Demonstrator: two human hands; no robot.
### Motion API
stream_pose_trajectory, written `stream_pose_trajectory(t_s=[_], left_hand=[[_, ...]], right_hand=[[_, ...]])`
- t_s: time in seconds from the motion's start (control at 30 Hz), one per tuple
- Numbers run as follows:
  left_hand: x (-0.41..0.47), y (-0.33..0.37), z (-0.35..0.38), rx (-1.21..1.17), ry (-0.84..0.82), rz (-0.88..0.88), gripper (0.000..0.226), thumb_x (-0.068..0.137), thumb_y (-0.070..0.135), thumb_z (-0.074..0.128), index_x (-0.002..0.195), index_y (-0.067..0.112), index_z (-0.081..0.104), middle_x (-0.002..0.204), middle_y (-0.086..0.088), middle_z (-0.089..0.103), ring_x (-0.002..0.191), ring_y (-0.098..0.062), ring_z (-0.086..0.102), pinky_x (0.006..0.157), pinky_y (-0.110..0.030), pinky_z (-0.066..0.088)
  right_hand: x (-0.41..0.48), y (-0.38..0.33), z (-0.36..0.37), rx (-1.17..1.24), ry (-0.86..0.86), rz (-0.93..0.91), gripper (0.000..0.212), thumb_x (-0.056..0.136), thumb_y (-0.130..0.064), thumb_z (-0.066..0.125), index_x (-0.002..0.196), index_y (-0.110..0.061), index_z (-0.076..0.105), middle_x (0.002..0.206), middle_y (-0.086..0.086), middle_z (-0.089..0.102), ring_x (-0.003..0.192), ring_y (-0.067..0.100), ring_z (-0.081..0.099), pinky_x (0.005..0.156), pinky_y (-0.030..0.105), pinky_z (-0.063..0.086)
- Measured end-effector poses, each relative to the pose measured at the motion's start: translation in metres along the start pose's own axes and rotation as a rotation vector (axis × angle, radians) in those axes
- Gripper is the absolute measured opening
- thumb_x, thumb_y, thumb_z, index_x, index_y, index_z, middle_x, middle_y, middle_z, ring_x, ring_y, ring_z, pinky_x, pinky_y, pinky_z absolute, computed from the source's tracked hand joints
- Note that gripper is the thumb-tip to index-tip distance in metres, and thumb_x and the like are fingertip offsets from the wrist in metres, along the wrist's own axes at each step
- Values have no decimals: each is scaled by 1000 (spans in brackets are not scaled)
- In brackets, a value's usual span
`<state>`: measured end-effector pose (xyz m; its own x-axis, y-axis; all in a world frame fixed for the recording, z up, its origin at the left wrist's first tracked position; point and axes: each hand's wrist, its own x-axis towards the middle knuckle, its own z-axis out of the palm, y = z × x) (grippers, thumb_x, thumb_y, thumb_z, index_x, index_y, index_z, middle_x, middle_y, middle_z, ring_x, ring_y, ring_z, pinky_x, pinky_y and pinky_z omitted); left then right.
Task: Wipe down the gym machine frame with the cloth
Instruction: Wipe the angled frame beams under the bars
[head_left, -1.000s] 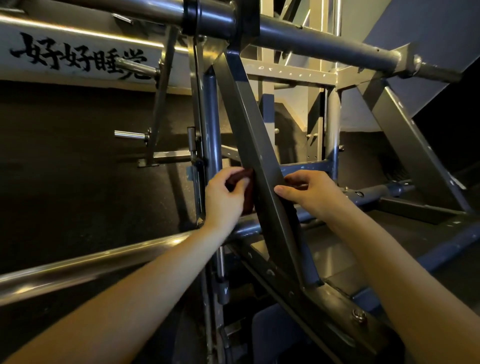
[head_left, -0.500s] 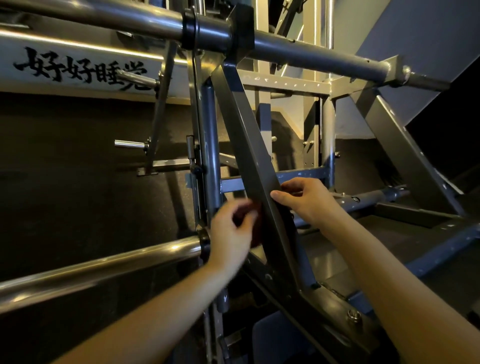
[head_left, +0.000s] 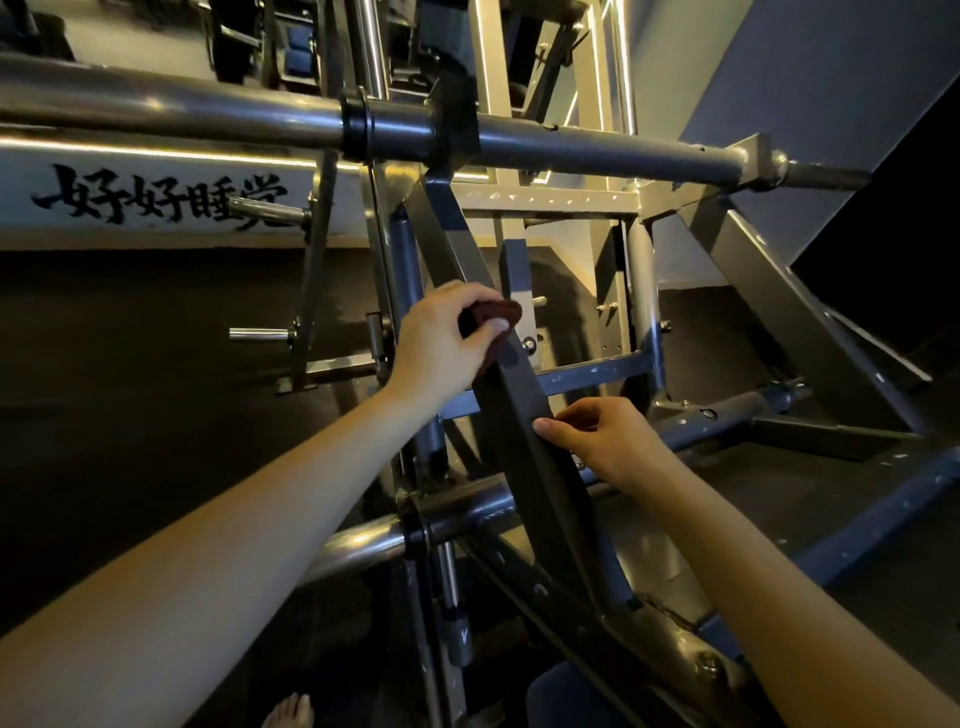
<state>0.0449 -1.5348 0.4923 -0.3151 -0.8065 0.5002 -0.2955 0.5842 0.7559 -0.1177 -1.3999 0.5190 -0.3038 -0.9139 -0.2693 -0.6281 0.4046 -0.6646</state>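
A dark grey diagonal strut (head_left: 524, 457) of the gym machine frame runs from the upper crossbar down to a bolted base plate. My left hand (head_left: 441, 338) grips a dark red cloth (head_left: 496, 314) and presses it against the strut's upper part. My right hand (head_left: 602, 441) sits lower on the same strut, thumb on its front face and fingers curled round its right edge. Most of the cloth is hidden inside my left hand.
A thick steel bar (head_left: 208, 111) crosses overhead, and another steel bar (head_left: 363, 545) crosses below my left arm. Weight pegs (head_left: 260, 332) stick out at the left. A second diagonal strut (head_left: 795, 312) stands at the right. A bare foot (head_left: 291, 712) shows at the bottom.
My left hand has slid the cloth up the strut from beside my right hand to well above it. My right hand has stayed on the strut, and the camera has tilted up.
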Motion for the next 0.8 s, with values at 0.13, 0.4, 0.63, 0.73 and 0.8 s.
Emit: stream_pose_trajectory(t_s=[0.13,0.4,0.63,0.73,0.8], left_hand=[[-16,9,6,80,-131,91,26,93,28,72,119,25,71,110,10,70,106,-5,60,93,-10,37],[-77,53,6,-27,-487,31,16,94,28,71,109,33,71,100,19,68,99,5,60,94,-19,44],[-56,36,-23,-118,-225,-144,20,92,31,74,111,32,69,104,20,65,101,3,59,89,-22,49],[-40,23,-21,-75,-124,-154,23,92,28,74,112,30,65,108,18,61,102,0,56,85,-18,44],[-47,16,-14,-98,-159,-166,22,91,25,75,110,29,64,104,20,61,97,6,55,82,-14,41]], right_hand=[[0,0,-1,18,-22,17,15,94,-37,69,101,-24,68,97,-7,72,93,4,65,80,24,48],[-15,6,-34,-61,-208,81,21,93,-6,67,108,-21,67,108,-1,72,104,12,66,93,32,51],[-47,11,-38,-5,-160,118,26,93,-8,68,115,-22,65,114,-3,69,106,11,64,83,26,49],[-60,11,-29,33,-112,127,30,92,-12,71,119,-23,65,116,-4,69,110,12,63,94,32,50],[-67,10,-24,11,-69,126,34,91,-14,72,123,-24,65,118,-5,69,113,11,63,100,35,50]])
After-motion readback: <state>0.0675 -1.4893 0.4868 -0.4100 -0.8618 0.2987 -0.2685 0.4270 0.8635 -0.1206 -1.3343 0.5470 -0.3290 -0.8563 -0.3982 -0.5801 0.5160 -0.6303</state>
